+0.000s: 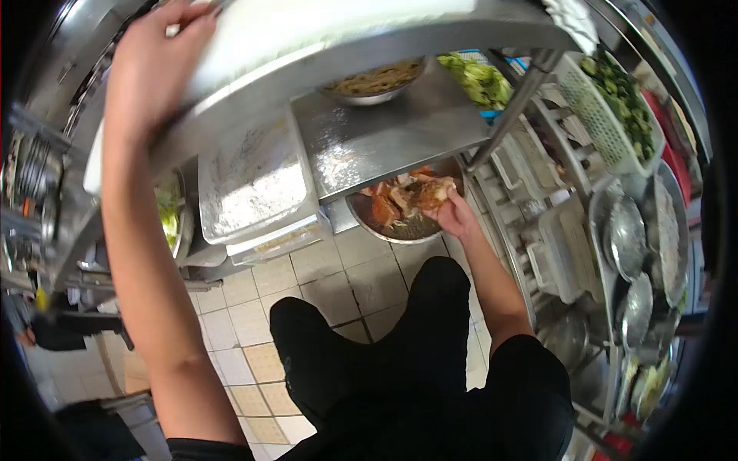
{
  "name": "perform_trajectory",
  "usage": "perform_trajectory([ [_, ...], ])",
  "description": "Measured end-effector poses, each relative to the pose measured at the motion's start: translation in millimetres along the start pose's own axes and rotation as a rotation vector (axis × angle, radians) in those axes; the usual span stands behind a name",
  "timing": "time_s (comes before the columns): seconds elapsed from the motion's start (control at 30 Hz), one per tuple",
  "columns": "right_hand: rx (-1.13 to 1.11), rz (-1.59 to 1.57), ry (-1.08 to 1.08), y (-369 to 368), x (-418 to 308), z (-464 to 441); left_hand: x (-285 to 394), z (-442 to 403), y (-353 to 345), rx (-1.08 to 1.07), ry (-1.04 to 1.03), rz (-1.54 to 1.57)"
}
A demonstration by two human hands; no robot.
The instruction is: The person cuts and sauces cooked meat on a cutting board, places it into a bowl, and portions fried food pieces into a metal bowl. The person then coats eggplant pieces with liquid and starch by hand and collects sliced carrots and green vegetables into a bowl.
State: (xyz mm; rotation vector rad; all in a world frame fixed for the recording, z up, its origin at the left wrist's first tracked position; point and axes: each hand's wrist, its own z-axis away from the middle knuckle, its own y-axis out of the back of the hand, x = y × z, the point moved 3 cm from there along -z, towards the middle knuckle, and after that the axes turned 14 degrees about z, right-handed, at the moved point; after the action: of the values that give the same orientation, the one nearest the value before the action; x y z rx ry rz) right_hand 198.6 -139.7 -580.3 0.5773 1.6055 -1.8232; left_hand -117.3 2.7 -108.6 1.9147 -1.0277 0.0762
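Observation:
My right hand (459, 215) reaches down to a metal bowl (411, 240) under the steel shelf and is closed on a reddish-brown piece of cooked meat (435, 195). More pieces of the same meat (386, 209) lie in the bowl, whose back is hidden by the shelf. Up at the top left, my left hand (161, 54) is at the edge of the white board (330, 17) on the counter. Its fingers are curled, slightly blurred, with a small white patch showing between them; I cannot make out what that is.
A lidded plastic container (254, 180) stands left of the steel shelf (392, 138). On the shelf are a bowl of pale strips (374, 81) and a basket of lettuce (478, 81). To the right, a rack holds a basket of greens (626, 107) and metal bowls (626, 230). Tiled floor (319, 273) lies below.

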Motion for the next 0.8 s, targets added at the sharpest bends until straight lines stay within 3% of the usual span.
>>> perform_trajectory([
  [0.07, -0.022, -0.186, 0.014, -19, -6, 39, 11, 2, 3, 0.068, 0.089, 0.006],
  [0.13, -0.071, -0.286, 0.016, -53, -24, 82, 15, 1, 3, 0.086, 0.024, 0.075],
  [0.17, -0.08, -0.265, 0.028, -74, -37, 99, 20, -5, 6, 0.048, 0.006, 0.038],
  [0.23, -0.076, -0.251, 0.043, -120, -64, 134, 30, -32, 13, -0.162, 0.254, -0.064],
  [0.3, -0.066, -0.251, 0.036, -170, -97, 164, 14, -56, 8, -0.307, 0.267, 0.046],
  [0.4, -0.054, -0.198, 0.049, -237, -148, 188, 9, -72, 10, -0.51, 0.42, -0.106],
  [0.53, 0.013, -0.412, -0.155, -355, -236, 181, 10, -53, 72, -0.583, 0.593, -0.111],
  [0.6, -0.017, -0.143, -0.15, -396, -263, 157, -25, -28, 94, -0.545, 0.632, 0.103],
  [0.63, -0.021, -0.008, -0.142, -413, -273, 148, -15, -21, 115, -0.557, 0.998, 0.501],
  [0.67, -0.012, 0.051, -0.154, -440, -290, 132, -11, -9, 128, -0.43, 1.2, 0.739],
  [0.7, -0.022, 0.109, -0.135, -460, -299, 111, -18, 2, 137, -0.364, 1.235, 0.783],
  [0.77, -0.029, 0.217, -0.092, -496, -309, 70, -30, 13, 152, -0.326, 1.012, 0.683],
  [0.8, -0.055, 0.352, -0.003, -508, -310, 48, -35, 15, 159, -0.357, 0.854, 0.464],
])
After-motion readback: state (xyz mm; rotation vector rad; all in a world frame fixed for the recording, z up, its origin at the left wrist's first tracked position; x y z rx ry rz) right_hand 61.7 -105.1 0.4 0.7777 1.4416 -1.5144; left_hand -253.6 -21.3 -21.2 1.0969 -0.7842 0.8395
